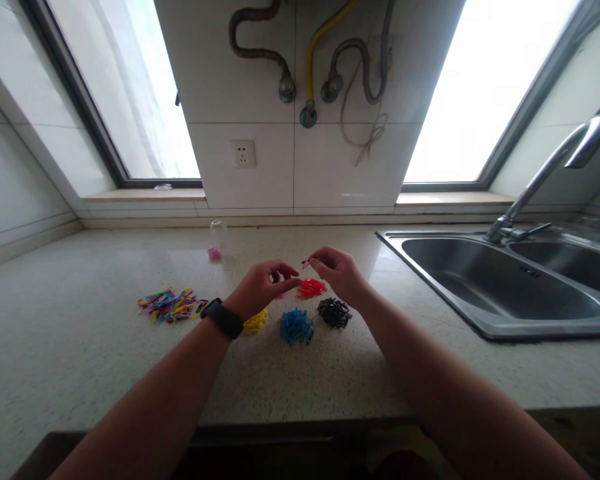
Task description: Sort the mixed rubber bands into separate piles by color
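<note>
Small rubber bands lie on the counter in heaps by colour: red (311, 288), blue (296, 327), black (335, 313) and yellow (255, 323). A bit of pink (281, 295) shows beneath my left hand (269, 285), which hovers over it with thumb and fingers apart and nothing visible between them. Just beyond the red heap, my right hand (337, 270) pinches a few small bands (306, 264), pink and dark, between thumb and fingertips. A mixed-colour heap of bands (173, 305) sits left of my left wrist, which wears a black watch (223, 319).
Near the wall lies a clear plastic container (219, 233) with a pink piece (213, 253) beside it. A steel sink (445, 327) with a faucet (545, 177) is set into the counter at right. Pipes and a socket (243, 154) are on the tiled wall.
</note>
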`<state>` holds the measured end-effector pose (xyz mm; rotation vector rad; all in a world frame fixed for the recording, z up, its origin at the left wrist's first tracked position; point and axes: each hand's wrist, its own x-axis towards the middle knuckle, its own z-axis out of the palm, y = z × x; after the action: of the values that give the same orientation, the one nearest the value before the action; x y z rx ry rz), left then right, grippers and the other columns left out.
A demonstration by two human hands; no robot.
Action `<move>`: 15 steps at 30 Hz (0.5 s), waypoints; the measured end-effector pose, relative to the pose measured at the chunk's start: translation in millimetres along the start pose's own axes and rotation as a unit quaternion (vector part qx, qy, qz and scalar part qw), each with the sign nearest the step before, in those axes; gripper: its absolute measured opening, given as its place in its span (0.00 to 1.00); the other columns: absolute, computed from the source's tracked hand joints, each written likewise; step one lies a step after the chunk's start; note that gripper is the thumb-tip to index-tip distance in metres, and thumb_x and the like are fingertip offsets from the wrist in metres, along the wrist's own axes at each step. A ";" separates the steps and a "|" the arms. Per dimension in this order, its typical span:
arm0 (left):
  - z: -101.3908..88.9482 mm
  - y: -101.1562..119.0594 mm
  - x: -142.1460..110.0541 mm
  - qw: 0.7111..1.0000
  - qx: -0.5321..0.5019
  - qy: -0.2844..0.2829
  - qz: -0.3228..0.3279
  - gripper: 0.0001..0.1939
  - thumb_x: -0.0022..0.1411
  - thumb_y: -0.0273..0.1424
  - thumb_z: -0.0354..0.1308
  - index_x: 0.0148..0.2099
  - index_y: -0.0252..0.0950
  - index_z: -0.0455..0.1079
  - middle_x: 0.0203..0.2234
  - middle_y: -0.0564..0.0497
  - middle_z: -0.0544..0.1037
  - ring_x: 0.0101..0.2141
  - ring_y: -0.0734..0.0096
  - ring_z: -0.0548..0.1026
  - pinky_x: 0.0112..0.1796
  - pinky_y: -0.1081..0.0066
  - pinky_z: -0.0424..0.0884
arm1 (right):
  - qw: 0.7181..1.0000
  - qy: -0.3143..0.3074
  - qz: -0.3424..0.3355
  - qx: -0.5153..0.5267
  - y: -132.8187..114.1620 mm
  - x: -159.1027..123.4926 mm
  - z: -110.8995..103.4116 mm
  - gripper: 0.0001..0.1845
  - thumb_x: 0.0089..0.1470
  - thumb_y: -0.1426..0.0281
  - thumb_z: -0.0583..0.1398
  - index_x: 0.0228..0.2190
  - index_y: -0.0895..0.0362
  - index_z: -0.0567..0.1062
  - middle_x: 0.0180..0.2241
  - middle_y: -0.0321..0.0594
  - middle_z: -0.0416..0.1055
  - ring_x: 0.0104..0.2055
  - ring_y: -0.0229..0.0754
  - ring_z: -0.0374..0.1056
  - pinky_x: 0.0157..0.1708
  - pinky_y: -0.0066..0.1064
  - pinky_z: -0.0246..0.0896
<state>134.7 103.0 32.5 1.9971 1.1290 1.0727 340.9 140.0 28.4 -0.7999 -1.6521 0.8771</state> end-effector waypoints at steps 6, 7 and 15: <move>2.1 0.5 1.8 0.998 -0.063 0.023 -0.022 0.17 0.56 0.43 0.67 0.41 0.34 0.77 0.27 0.52 0.74 0.25 0.75 0.64 0.25 0.76 0.61 | 1.000 -0.021 0.004 -0.005 -5.9 -5.8 7.4 0.12 0.53 0.61 0.63 0.31 0.57 0.76 0.20 0.30 0.61 0.22 0.33 0.51 0.20 0.28 0.44; 2.3 0.6 2.0 0.997 -0.071 0.027 -0.023 0.17 0.56 0.42 0.67 0.40 0.34 0.77 0.27 0.52 0.75 0.25 0.75 0.64 0.25 0.75 0.61 | 1.000 -0.025 0.002 -0.007 -7.2 -6.5 8.1 0.12 0.53 0.61 0.63 0.32 0.57 0.76 0.20 0.30 0.61 0.22 0.33 0.51 0.20 0.28 0.44; 2.7 2.1 2.1 0.994 -0.103 0.036 -0.010 0.16 0.59 0.42 0.65 0.38 0.32 0.76 0.28 0.51 0.76 0.26 0.75 0.67 0.28 0.74 0.62 | 0.999 -0.041 -0.006 -0.014 -13.8 -8.8 9.1 0.10 0.54 0.62 0.63 0.31 0.57 0.75 0.20 0.29 0.60 0.22 0.32 0.50 0.20 0.28 0.43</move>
<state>138.5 103.6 33.6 1.7959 1.0266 1.2080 332.9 124.1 34.4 -0.7820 -1.7423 0.8913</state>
